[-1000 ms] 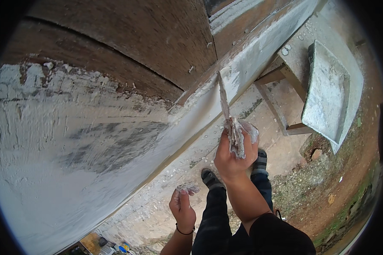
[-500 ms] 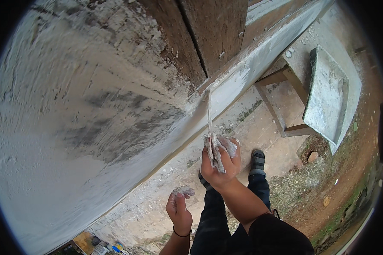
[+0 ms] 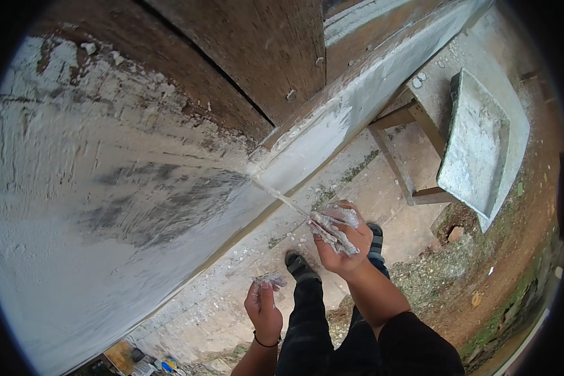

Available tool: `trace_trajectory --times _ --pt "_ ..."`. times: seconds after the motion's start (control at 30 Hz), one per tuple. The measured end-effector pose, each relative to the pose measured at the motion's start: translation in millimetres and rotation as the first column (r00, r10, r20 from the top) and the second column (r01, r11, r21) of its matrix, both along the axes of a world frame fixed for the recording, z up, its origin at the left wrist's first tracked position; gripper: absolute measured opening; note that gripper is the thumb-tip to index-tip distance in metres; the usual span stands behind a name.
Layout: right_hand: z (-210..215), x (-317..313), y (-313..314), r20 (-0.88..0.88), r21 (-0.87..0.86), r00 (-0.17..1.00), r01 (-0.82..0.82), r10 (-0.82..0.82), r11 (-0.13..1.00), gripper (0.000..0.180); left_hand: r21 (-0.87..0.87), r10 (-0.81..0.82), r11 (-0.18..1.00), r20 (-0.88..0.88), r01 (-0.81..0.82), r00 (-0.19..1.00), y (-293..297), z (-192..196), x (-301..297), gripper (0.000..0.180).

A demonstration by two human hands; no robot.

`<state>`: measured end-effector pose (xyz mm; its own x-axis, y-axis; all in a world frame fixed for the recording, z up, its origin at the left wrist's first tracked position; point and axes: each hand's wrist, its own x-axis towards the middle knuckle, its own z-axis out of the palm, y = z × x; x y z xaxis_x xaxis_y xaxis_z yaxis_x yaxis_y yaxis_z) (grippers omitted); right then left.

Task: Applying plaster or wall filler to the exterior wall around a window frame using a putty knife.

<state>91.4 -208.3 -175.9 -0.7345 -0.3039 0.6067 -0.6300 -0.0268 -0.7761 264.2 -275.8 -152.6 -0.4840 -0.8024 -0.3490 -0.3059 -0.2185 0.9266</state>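
Observation:
My right hand, caked with white plaster, is closed around a plaster-coated trowel. The trowel's thin blade shows nearly edge-on and points up and left, its tip overlapping the wall's corner below the wood; I cannot tell whether it touches. To the left sits a rough plastered wall, part smooth white, part streaked with grey. My left hand hangs low beside the wall, its fingertips curled together under thick white plaster. Whether a lump lies in those fingers is hard to make out.
Brown wooden boards edge the wall above. At right, a plaster-smeared tray rests on a wooden-legged table. My sandalled feet stand on the spattered paving. Assorted items lie at the lower left.
My right hand has moved slightly right and down, and the trowel has swung from nearly upright to slanting left. The view has shifted, showing more boards and my left foot. My left hand stays put.

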Motion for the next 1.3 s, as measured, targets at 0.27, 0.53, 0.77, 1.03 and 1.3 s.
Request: trace_trajectory --times 0.27,0.53,0.77,1.03,1.3 --pt "-3.0 -50.8 3.2 0.134 -0.045 0.99 -0.046 0.052 0.998 0.022 0.028 -0.007 1.0 0.014 0.006 1.0 14.3 -1.5 -18.1 0.02" --pt "-7.3 -76.9 19.7 0.159 -0.021 0.987 0.011 -0.007 1.0 0.02 0.019 -0.062 0.998 -0.049 0.063 0.997 27.5 -8.6 -33.6 0.021" --pt "5.9 -64.1 29.8 0.209 -0.031 0.96 0.196 -0.185 0.98 0.018 0.04 -0.094 0.995 -0.059 0.096 0.994 28.8 -2.6 -37.2 0.023" --pt "-1.4 -13.2 -26.8 -0.082 0.044 0.949 0.308 -0.304 0.95 0.018 0.044 -0.064 0.997 -0.031 0.065 0.997 12.2 8.4 -25.4 0.02" --pt "0.4 21.8 -60.6 -0.173 0.08 0.953 0.264 -0.248 0.961 0.024 0.031 -0.036 0.999 -0.022 0.037 0.999 -15.9 5.6 17.9 0.019"
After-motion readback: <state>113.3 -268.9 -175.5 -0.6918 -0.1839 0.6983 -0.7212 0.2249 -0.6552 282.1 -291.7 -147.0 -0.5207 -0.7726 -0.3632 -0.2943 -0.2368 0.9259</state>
